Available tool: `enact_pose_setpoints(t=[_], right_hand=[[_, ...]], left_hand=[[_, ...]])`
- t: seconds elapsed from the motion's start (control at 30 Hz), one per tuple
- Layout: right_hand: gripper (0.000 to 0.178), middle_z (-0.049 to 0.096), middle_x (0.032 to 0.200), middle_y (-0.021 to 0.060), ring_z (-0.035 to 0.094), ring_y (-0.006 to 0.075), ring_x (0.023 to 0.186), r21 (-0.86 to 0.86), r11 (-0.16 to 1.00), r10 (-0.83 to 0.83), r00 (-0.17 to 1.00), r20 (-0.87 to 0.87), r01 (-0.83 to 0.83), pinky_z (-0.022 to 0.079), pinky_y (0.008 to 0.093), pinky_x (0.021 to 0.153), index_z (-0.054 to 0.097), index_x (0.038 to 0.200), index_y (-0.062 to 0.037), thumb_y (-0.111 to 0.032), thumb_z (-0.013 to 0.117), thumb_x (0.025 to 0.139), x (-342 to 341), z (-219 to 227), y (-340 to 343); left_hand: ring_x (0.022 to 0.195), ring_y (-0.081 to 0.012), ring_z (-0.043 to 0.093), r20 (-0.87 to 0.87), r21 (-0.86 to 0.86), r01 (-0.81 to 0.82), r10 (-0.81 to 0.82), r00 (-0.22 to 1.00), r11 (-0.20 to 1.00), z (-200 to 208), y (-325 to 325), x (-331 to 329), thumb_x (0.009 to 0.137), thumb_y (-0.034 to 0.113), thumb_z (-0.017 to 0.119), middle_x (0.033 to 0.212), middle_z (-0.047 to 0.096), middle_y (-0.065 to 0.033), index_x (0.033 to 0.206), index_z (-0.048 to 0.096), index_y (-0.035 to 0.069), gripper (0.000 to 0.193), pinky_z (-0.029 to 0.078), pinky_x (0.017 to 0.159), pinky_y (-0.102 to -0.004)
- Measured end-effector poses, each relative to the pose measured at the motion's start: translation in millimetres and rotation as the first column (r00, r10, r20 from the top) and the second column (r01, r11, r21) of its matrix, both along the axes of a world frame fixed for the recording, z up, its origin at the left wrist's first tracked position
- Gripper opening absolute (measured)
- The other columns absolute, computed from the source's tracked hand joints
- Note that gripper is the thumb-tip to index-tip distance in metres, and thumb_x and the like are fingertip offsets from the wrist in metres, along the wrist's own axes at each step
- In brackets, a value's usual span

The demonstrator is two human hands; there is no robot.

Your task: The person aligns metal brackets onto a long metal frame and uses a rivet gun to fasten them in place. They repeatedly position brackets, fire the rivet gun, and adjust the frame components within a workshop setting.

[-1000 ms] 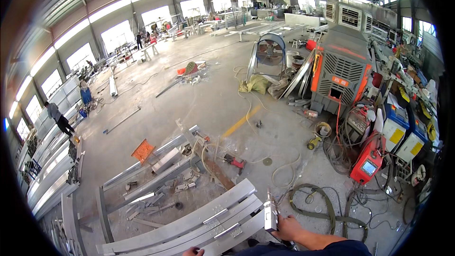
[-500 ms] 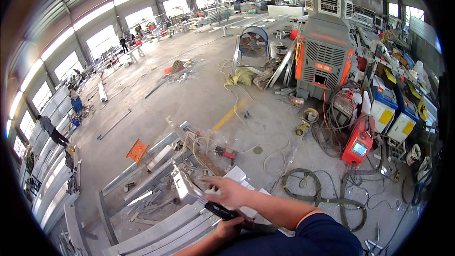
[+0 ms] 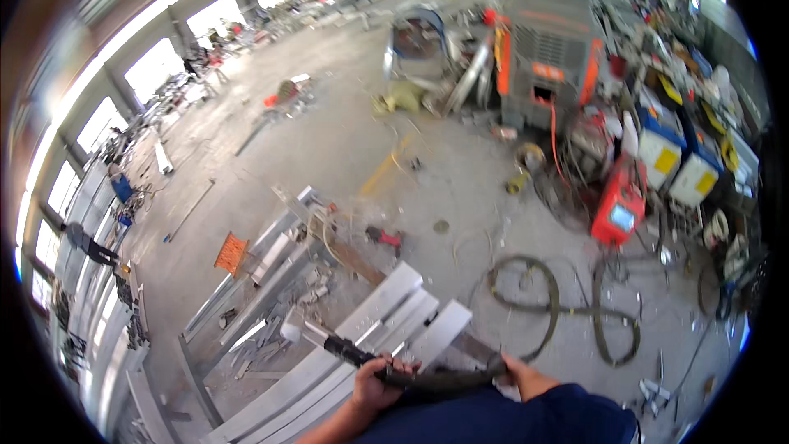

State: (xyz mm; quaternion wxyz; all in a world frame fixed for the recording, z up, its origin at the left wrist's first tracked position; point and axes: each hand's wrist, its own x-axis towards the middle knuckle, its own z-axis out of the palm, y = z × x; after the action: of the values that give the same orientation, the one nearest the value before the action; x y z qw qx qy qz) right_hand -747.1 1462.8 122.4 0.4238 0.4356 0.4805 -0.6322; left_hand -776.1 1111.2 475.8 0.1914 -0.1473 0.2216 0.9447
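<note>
My left hand point(image 3: 378, 384) is closed round the black grip of a handheld welding torch point(image 3: 348, 351), whose pale metal front end points up and to the left. From its rear a thick dark sheathed cable point(image 3: 452, 380) runs right across my body. Closed on that cable at the right is my right hand point(image 3: 519, 374), its fingers partly hidden. Long silver metal profiles point(image 3: 394, 292) lie under and beyond the torch. The picture is somewhat blurred.
More dark cable point(image 3: 546, 311) loops over the floor at right, near a red machine with a screen point(image 3: 620, 205). A red power tool point(image 3: 384, 237) and an orange piece point(image 3: 232, 253) lie beyond the profiles. Another person point(image 3: 89, 242) stands far left.
My right hand has left the torch's front part and moved right and down onto the cable. The torch has shifted lower in my left hand. My view has tipped downward.
</note>
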Motion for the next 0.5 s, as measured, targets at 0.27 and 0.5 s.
enact_pose_setpoints(t=[0.27,0.5], right_hand=[[0.086,0.056,0.101,0.0186,0.064,0.0316,0.075,-0.228,0.202,-0.979,0.205,-0.01,0.952,0.06,0.0409,0.066,0.039,0.126,0.0017,-0.069,0.067,0.085,-103,68,32],[0.052,0.063,0.11,0.0085,0.063,0.0292,0.086,-0.516,-0.207,-0.938,-0.319,-0.138,0.831,0.06,0.0394,0.07,0.058,0.123,-0.0108,-0.055,0.06,0.095,-149,60,146]], left_hand=[[0.078,-0.0267,0.063,-0.005,-0.102,-0.024,0.024,1.0,0.994,20,-9,-13,0.087,0.032,0.059,0.075,0.061,-0.0063,0.09,0.056,0.011,0.021,0.045,0.103,-0.0533],[0.064,-0.0163,0.058,0.071,0.052,-0.327,0.323,0.944,0.944,68,-104,36,0.096,0.056,0.055,0.071,0.059,-0.0005,0.104,0.056,0.005,0.052,0.052,0.074,-0.0392]])
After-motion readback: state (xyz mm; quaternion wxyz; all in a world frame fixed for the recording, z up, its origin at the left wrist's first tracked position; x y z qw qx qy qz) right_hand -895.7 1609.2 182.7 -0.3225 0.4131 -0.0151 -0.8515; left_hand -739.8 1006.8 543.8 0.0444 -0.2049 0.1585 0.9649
